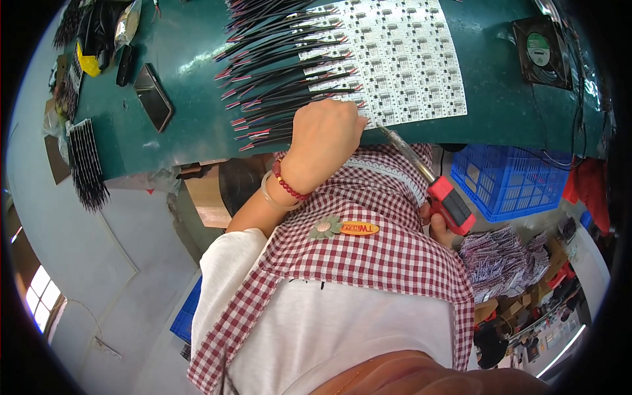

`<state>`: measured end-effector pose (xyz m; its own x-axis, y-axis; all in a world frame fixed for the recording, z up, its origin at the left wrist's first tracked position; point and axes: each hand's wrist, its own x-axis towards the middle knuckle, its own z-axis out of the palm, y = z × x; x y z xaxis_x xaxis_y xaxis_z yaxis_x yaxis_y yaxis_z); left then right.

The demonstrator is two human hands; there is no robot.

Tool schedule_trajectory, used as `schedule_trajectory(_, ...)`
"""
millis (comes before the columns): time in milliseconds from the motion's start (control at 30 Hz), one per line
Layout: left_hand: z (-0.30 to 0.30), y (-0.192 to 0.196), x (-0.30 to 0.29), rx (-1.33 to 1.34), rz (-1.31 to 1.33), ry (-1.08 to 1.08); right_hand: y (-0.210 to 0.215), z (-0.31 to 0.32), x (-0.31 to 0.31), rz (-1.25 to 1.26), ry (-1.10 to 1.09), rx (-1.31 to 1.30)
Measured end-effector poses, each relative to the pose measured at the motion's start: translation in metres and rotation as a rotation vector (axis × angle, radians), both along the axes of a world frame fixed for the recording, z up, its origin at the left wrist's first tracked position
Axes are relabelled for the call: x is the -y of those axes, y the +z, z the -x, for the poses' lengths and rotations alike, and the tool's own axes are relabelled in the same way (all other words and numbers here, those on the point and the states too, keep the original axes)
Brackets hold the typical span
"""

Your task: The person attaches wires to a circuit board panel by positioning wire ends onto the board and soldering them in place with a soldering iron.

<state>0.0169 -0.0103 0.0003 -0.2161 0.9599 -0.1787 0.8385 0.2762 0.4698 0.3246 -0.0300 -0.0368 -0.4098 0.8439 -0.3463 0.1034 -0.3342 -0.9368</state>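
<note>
My left hand [327,134] bends over the near-left corner of a white circuit board sheet [415,66]. Its fingers are pinched at the end of a black wire, mostly hidden under the hand. Beyond it, many black wires [283,69] with red and white stripped ends lie in a row, their right ends along the sheet's left part. In my right hand [440,229] is a soldering iron [449,204] with a red and black handle. Its metal tip points up-left to the sheet's near edge, close to my left fingertips.
A phone [153,97] lies on the green table [191,39] at left, near a wire bundle [87,161] over the edge. At right stand a square black fan [541,52] and cables. Below are a blue crate [503,181] and piled bundles [503,260].
</note>
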Motion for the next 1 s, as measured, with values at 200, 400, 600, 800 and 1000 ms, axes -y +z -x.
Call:
schedule_trajectory(200,0.001,0.004,-0.001,-0.014,0.014,-0.002,0.002,-0.002,-0.003,0.068,-0.037,-0.030)
schedule_trajectory(400,-0.006,0.011,-0.002,-0.070,0.060,0.042,0.005,0.009,-0.016,0.049,-0.061,-0.122)
schedule_trajectory(600,0.009,0.040,0.004,-0.201,-0.044,-0.026,0.009,0.016,-0.033,-0.066,-0.169,-0.230)
schedule_trajectory(800,0.069,0.015,-0.107,-0.349,-0.396,-0.250,0.020,0.025,-0.062,-0.051,-0.229,-0.352)
schedule_trajectory(1000,0.087,0.008,-0.191,-0.569,-0.341,-0.130,0.034,0.027,-0.068,-0.154,-0.286,-0.401)
